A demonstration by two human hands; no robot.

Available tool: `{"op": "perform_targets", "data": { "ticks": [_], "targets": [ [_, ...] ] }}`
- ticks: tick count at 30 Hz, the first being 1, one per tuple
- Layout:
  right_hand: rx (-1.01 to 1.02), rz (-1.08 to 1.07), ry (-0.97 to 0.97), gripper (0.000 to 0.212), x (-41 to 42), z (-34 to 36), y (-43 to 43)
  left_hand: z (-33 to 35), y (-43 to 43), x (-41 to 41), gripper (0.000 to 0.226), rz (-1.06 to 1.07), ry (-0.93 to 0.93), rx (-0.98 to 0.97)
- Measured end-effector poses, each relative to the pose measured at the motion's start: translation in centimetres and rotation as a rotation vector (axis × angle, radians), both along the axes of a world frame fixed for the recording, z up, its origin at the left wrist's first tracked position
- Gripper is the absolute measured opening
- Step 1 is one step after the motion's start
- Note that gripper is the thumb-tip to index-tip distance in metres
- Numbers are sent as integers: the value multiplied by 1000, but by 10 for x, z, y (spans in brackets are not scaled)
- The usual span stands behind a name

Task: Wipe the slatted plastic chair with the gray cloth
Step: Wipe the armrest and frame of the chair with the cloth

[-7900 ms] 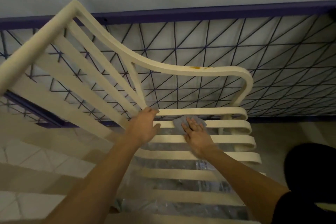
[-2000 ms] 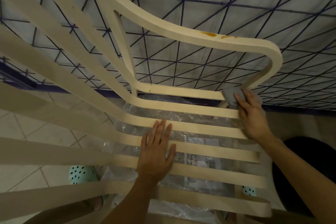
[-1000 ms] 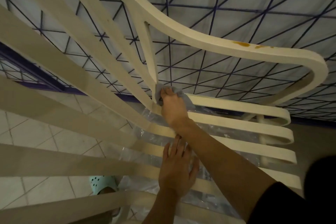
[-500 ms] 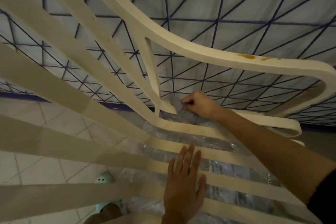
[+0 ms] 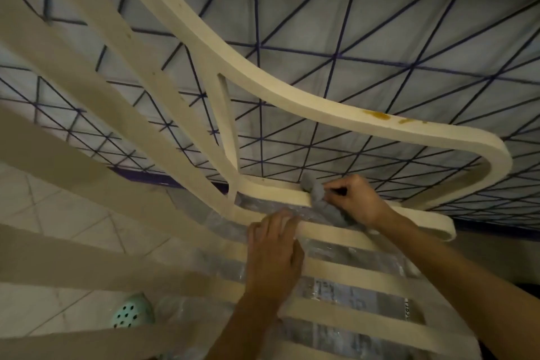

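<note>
The cream slatted plastic chair [image 5: 330, 272] fills the view, its backrest slats running up to the left and its armrest [image 5: 292, 96] curving across the top right. An orange-brown stain [image 5: 380, 115] marks the armrest. My right hand [image 5: 355, 199] pinches the bunched gray cloth [image 5: 321, 203] around the rearmost seat slat, beside the armrest post. My left hand [image 5: 274, 254] lies flat, palm down, on the seat slats just in front, fingers curled over the second slat.
A purple diamond-mesh fence [image 5: 321, 67] backed with pale sheeting stands behind the chair. Crinkled clear plastic [image 5: 344, 254] shows under the seat slats. A mint green perforated shoe [image 5: 130, 311] sits on the tiled floor [image 5: 58, 219] at lower left.
My right hand has slid the cloth rightward along the rear seat slat, away from the armrest post. My left hand has moved up toward the second slat.
</note>
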State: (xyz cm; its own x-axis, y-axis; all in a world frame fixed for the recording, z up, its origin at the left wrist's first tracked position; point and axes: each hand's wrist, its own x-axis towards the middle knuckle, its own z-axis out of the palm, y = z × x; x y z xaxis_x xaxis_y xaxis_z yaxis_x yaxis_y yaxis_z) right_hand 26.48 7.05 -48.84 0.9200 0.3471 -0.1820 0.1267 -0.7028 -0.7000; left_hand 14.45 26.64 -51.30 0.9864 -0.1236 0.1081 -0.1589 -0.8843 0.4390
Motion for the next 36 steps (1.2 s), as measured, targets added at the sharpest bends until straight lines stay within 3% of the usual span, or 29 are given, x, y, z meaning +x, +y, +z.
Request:
{"op": "perform_targets", "data": {
  "ticks": [6, 12, 16, 19, 22, 25, 28, 29, 32, 36],
  "targets": [
    [-21, 39, -51, 22, 38, -12, 40, -28, 34, 41, 56, -27, 98, 230],
    [-320, 287, -53, 23, 88, -46, 116, -32, 33, 41, 57, -39, 98, 256],
    [-415, 346, -3, 24, 101, -68, 152, -29, 33, 40, 57, -38, 117, 243],
    [-431, 388, 72, 26, 111, -73, 160, -28, 33, 41, 57, -43, 125, 229],
    [-446, 446, 58, 6, 116, -72, 147, -27, 33, 41, 57, -47, 138, 215],
    [-472, 464, 54, 17, 113, -79, 120, -27, 33, 42, 57, -37, 144, 216],
    [-359, 399, 74, 8, 106, -81, 96, -26, 32, 42, 57, -38, 152, 214],
    [-349, 377, 64, 14, 105, -80, 94, -25, 32, 41, 57, -39, 155, 214],
    [-378, 402, 28, 19, 105, -80, 105, -24, 33, 42, 56, -41, 159, 229],
    [-408, 393, 16, 5, 109, -75, 141, -24, 33, 43, 57, -45, 158, 237]
  ]
}}
